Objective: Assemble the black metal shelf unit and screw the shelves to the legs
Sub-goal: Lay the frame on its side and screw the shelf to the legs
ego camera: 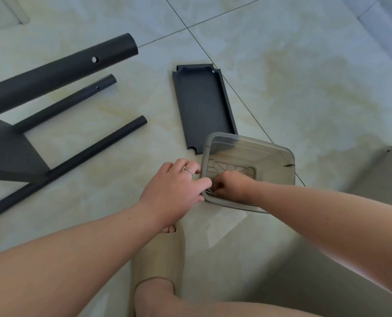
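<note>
- Both your arms reached forward and down to the tub (282,161) on the floor.
- Your left hand (174,186) pinched its near corner, thumb outside.
- Your right hand (232,185) was inside, fingers curled; whether it gripped anything could not be told.
- The shelf (202,108) lay flat, touching the tub's far side.
</note>
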Tool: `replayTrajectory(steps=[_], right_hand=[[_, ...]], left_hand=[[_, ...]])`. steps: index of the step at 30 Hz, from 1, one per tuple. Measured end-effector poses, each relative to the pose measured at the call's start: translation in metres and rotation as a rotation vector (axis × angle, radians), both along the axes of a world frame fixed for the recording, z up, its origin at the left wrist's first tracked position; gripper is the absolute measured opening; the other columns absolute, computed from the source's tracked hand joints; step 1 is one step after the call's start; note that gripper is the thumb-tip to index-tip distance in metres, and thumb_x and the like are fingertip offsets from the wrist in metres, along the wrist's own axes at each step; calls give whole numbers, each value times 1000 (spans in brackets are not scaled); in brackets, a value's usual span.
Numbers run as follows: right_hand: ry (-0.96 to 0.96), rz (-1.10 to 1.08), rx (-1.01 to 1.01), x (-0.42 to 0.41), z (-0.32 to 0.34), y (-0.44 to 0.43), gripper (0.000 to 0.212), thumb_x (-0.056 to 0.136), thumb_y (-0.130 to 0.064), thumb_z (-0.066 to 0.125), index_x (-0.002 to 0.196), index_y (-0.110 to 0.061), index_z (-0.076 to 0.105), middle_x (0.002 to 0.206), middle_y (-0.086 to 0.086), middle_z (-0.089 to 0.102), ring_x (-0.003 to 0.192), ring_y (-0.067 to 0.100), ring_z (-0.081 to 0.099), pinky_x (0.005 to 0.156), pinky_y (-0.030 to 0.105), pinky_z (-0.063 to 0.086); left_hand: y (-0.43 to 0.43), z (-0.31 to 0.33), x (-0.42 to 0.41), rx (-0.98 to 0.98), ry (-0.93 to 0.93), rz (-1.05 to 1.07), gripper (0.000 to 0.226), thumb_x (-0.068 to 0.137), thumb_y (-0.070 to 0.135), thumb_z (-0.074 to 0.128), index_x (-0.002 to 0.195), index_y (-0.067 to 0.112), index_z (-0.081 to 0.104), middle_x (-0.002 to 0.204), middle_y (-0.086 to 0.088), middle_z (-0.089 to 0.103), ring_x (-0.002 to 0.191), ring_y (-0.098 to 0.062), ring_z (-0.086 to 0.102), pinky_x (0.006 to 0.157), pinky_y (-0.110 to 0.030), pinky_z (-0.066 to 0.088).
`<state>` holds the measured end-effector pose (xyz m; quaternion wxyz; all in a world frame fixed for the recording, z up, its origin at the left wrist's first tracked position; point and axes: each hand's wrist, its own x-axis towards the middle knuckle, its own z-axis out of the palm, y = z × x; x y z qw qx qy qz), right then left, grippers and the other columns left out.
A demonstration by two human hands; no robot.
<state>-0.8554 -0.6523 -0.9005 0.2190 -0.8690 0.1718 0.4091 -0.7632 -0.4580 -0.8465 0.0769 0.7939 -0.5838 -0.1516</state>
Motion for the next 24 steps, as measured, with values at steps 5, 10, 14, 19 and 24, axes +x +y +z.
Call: replayTrajectory(steps=[5, 10, 14, 19, 24], right_hand=[[94, -97, 25, 8, -3, 2, 18, 94, -28, 65, 80, -17, 61, 78, 0, 59, 81, 23, 55, 64, 29, 38], [163, -252, 54, 11, 2, 0, 26, 88, -25, 66, 64, -19, 56, 58, -3, 52, 57, 16, 47, 52, 25, 37], [246, -438, 170, 10, 5, -4, 21, 88, -17, 66, 67, -18, 61, 44, -5, 50, 48, 16, 46, 51, 21, 40], [261, -537, 174, 8, 5, -4, 19, 86, -19, 68, 68, -18, 61, 45, -5, 54, 40, 11, 48, 45, 18, 40], [99, -570, 91, 1, 5, -6, 14, 83, -11, 69, 71, -13, 64, 47, -4, 60, 46, 13, 53, 47, 19, 44]], left_hand=[[-1, 0, -1, 19, -18, -1, 30, 100, 47, 46, 127, 35, 52, 143, -2, 42, 132, -25, 35, 100, -37, 33], [-2, 1, -2, 31, -14, 9, 30, 101, 47, 44, 128, 36, 49, 143, 0, 41, 133, -25, 33, 100, -36, 32], [-3, 0, -3, 37, -16, 5, 29, 101, 47, 44, 127, 35, 50, 142, -1, 42, 131, -26, 34, 100, -37, 33], [-3, 0, -2, 50, -22, -1, 29, 100, 47, 45, 127, 36, 50, 142, -1, 43, 131, -26, 34, 100, -38, 34], [-4, 0, -1, 54, -7, 1, 29, 100, 46, 47, 127, 36, 52, 141, -2, 44, 130, -26, 35, 99, -39, 35]])
